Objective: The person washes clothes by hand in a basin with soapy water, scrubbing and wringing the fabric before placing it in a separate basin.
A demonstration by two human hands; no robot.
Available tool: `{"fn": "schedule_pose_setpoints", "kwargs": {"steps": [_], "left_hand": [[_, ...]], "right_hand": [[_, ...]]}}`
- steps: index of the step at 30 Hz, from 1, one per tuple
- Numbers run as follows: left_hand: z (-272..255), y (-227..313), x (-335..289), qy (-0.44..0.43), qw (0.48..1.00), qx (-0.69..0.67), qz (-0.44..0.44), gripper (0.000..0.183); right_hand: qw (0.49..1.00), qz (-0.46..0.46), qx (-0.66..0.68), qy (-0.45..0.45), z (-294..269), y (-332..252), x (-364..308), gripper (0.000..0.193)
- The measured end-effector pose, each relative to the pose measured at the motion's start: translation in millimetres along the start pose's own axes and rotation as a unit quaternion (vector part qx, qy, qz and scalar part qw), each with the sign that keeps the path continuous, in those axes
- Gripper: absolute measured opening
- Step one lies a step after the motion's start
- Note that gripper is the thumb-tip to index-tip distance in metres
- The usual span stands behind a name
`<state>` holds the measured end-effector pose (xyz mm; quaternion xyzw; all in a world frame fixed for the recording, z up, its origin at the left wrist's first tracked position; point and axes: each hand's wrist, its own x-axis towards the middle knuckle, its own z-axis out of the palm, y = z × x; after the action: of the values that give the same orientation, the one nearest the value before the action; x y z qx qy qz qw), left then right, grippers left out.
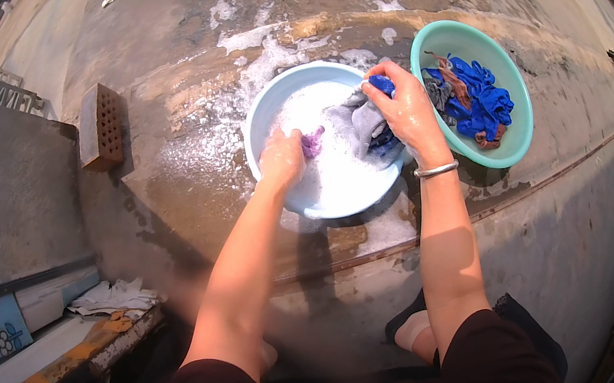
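A pale blue basin (254, 111) full of white suds stands before me on the wet ground. Inside its left rim, my left hand (283, 159) is closed on a small purple thing (312, 142), half sunk in foam, whose kind I cannot make out. Over the basin's right side, my right hand (409, 113) grips a wet grey and dark blue cloth (367, 121); a bright blue bit (382, 85) shows between its thumb and fingers. The cloth's lower part hangs into the suds. A metal bangle (436, 170) circles my right wrist.
A green basin (520, 87) with blue, brown and grey wet clothes (478, 99) stands close at the right. Spilled foam (265, 60) spreads over the concrete beyond. At the left are a holed brick (101, 128) and a ledge with a crumpled white cloth (117, 296).
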<state>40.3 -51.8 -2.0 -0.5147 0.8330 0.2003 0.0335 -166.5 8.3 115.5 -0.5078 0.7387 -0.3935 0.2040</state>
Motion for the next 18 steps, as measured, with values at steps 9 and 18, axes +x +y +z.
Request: {"fn": "schedule_pose_setpoints", "kwargs": {"steps": [9, 18], "left_hand": [[-81.7, -2.5, 13.8, -0.155, 0.676, -0.721, 0.007, 0.030], [-99.8, 13.9, 3.9, -0.158, 0.563, -0.810, 0.044, 0.035]], "right_hand": [[0.987, -0.006, 0.055, -0.148, 3.1, 36.8, -4.2, 0.057], [0.884, 0.056, 0.394, -0.245, 25.9, 36.3, -12.7, 0.048]]}}
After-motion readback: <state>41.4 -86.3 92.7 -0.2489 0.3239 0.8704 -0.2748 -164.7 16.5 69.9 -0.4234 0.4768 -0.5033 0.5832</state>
